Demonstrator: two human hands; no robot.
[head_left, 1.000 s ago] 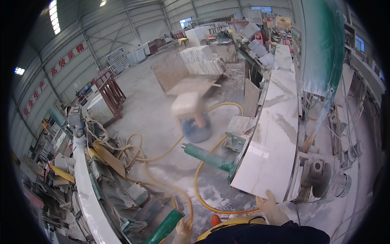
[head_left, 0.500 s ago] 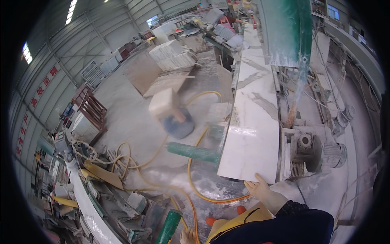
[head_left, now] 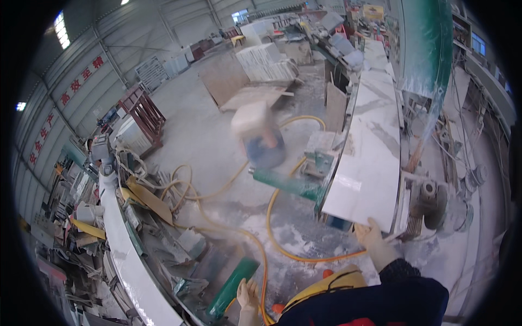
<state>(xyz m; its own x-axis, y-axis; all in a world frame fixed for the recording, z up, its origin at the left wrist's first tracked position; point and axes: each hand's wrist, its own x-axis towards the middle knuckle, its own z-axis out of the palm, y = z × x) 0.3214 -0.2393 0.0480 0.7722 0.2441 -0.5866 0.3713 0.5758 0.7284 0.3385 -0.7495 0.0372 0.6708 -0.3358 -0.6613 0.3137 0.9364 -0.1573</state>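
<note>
White slab with grey veins [head_left: 367, 176], one, lying flat on a long machine bed [head_left: 325, 189] ahead and to the person's right. Long axis runs away from the person; near end points at the body. Far end hard to tell.

Right hand [head_left: 371, 238], one: fingers half bent, touching the slab's near edge; firmness of hold cannot be told.

Left hand [head_left: 247, 294], one: fingers curved against the side of a green roller [head_left: 232, 288], well apart from the slab; whether gripped cannot be told.

Second green roller [head_left: 288, 185], one, beside the bed, jutting left. Motor [head_left: 427, 198], one, right of the slab. Yellow hose [head_left: 321, 260], looped across the floor. Blue container [head_left: 266, 152], one, blurred. Dark red rack [head_left: 144, 114], one.

Writing: red characters [head_left: 81, 81] on the left wall, two groups of four.
</note>
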